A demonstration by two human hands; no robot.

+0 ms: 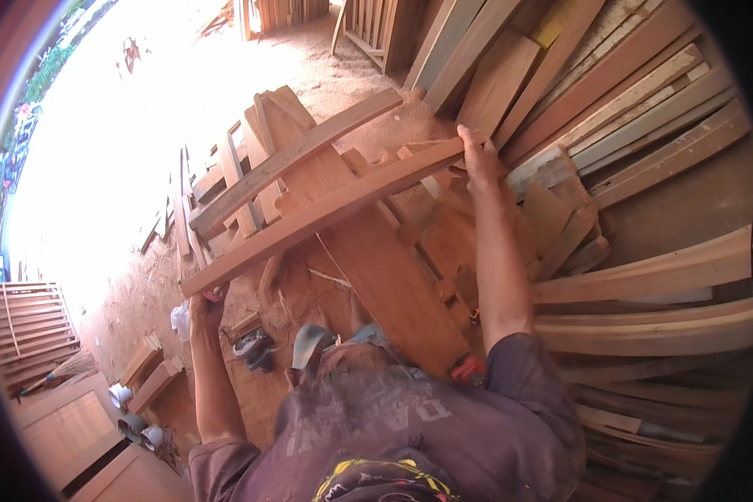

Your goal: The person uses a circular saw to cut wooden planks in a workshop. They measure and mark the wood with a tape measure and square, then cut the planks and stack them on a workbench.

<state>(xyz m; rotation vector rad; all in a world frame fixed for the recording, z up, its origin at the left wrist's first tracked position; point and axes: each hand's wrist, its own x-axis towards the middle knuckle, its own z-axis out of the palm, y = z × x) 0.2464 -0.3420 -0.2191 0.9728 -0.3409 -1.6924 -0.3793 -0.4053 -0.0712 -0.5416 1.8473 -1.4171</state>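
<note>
A long reddish-brown wooden beam (326, 212) spans in front of me, rising from lower left to upper right. My left hand (207, 303) grips its left end from below. At the other end, my right hand (478, 157) is closed round the beam, thumb near the top edge. Just beyond lies a second, greyer wooden beam (297, 157), roughly parallel and apart from my hands. Beneath both runs a wide plank (391, 280), which slants from the far side toward my body.
A dark power tool (253, 348) rests on the dusty ground at left, near wood offcuts (152, 372). A red object (467, 369) sits by the plank's near end. Stacked timber (644, 268) fills the right side. Slatted frames (29, 330) and panels (71, 431) stand at left.
</note>
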